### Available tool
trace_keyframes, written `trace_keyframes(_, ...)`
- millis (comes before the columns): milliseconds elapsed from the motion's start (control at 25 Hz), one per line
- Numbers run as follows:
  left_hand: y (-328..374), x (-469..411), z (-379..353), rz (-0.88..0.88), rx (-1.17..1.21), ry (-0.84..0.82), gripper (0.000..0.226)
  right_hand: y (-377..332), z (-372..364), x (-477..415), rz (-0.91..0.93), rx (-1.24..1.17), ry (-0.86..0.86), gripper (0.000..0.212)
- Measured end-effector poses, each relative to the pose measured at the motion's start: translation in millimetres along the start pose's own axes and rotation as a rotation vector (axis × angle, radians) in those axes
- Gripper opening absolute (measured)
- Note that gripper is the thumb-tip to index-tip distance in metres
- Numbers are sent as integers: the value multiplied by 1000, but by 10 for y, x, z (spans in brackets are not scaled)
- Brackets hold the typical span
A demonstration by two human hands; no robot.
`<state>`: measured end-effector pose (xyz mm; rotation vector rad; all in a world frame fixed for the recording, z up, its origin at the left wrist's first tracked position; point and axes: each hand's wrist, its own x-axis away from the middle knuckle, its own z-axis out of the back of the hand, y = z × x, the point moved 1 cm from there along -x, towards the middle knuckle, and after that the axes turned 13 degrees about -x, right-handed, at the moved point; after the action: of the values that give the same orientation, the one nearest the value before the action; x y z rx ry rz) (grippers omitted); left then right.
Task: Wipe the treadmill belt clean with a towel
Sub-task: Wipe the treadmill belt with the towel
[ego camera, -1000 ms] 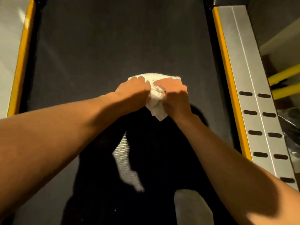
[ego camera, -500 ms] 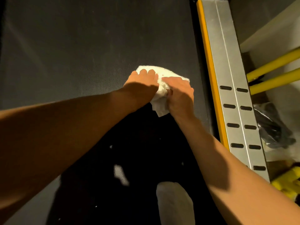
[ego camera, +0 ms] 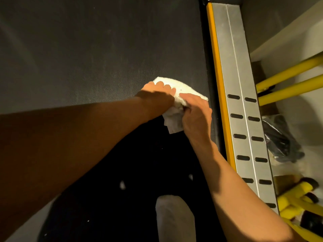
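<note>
Both hands point(ego camera: 174, 105) w/ towel point(ego camera: 176, 102) slid right across belt point(ego camera: 104, 49), now just beside the yellow side rail point(ego camera: 220, 84).

towel point(ego camera: 181, 92): white | belt point(ego camera: 97, 55): dark grey, fine weave | side rail point(ego camera: 239, 95): silver, yellow edge, black slots
</note>
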<state>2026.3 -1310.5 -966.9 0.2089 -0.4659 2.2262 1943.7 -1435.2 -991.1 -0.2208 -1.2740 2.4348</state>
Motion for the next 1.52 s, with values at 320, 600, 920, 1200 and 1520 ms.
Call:
trace_keyframes(320,138,-158,189,-82,145,31,42,152,252,-99,29,155,-3,39)
trace_keyframes(600,308,168,-20,-142,89,131,42,308,295,18,175,131,36,35)
trace_keyframes(920,334,505,-231,-244,29,209,52,287,243,457,212,101,146,36)
trace_keyframes(1200,-18,847,-483,-208,25,143,39,-47,-145,766,281,216,-65,38)
trace_keyframes(1520,73,872,-332,19,278,54,38,-312,-432,792,92,351,-236,24)
